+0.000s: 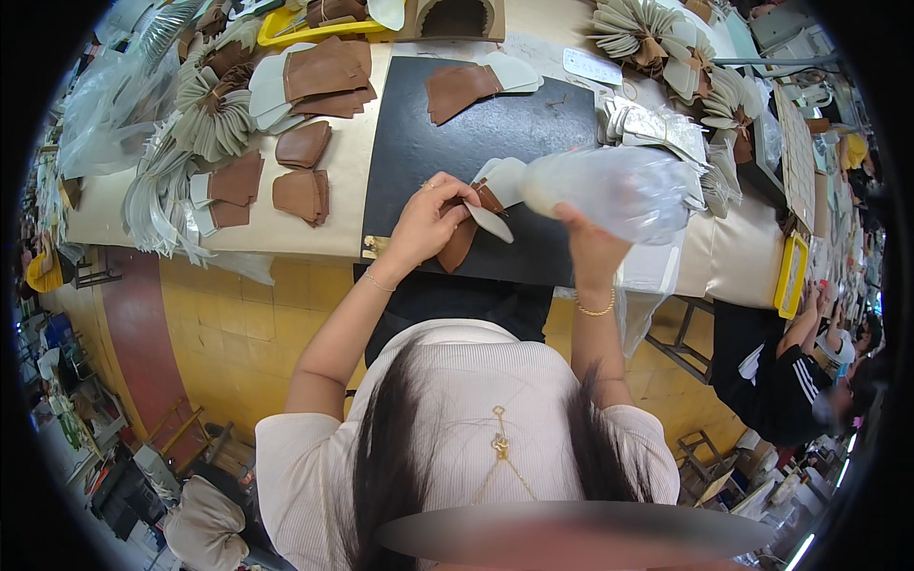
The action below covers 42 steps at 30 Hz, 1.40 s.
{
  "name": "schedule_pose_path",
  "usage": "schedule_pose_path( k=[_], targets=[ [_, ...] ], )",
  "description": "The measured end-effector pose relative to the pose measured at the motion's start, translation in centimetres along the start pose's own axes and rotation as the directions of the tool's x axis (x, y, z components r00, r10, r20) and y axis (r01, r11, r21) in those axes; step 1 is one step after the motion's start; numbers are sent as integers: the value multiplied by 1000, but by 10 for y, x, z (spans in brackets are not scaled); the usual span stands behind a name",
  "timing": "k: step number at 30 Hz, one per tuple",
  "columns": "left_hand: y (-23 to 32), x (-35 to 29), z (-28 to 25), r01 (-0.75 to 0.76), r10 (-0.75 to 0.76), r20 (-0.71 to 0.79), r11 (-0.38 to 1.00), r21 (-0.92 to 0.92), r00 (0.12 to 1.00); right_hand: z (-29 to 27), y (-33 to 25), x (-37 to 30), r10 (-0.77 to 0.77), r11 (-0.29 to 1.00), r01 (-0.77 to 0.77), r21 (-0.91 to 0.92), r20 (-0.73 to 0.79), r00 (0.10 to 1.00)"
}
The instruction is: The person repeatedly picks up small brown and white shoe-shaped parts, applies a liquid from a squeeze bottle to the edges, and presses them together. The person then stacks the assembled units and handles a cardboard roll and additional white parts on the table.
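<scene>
My left hand (430, 221) is closed with its fingertips on a pale rounded piece (492, 225), above a brown leather piece (459, 247) near the front edge of the black mat (409, 133). Just beyond, another pale piece with a brown strip (490, 195) lies on the mat. My right hand (595, 243) grips a translucent plastic bottle (619, 190), tilted on its side and smeared by motion; its narrow end points toward the left hand. Farther back on the mat rests a small stack of brown leather pieces (459, 92) with pale tabs.
Stacks of brown pieces (328, 76) and fanned bundles of pale pieces (209, 119) cover the table's left side. More bundles (638, 33) stand at the back right, near a yellow tray (790, 276). A co-worker in black (781, 381) sits to the right.
</scene>
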<state>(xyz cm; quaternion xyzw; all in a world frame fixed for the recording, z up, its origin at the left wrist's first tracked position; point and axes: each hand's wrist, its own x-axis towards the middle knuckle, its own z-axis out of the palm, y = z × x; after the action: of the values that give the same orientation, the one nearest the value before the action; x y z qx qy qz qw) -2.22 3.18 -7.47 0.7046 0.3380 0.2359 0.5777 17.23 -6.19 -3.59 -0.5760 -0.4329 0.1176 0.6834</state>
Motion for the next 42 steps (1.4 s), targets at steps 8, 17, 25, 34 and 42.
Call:
schedule_pose_path(
  k=[8,17,25,34,42],
  targets=[
    [9,-2,-4,70,-70,-7,997,17,998,-3,17,13,-79,939,99,-328,72,994],
    [6,1,-6,66,-67,21,998,19,998,24,2,15,-324,832,435,-346,333,885],
    [4,0,-3,48,-48,-19,998,-27,999,27,-12,27,-237,932,292,-216,247,939],
    [12,-3,1,36,-34,-45,999,39,998,6,4,50,-23,990,5,-143,-128,992],
    [12,-1,1,15,-15,-2,998,68,1000,-10,-4,31,84,996,-83,16,-95,992]
  ],
)
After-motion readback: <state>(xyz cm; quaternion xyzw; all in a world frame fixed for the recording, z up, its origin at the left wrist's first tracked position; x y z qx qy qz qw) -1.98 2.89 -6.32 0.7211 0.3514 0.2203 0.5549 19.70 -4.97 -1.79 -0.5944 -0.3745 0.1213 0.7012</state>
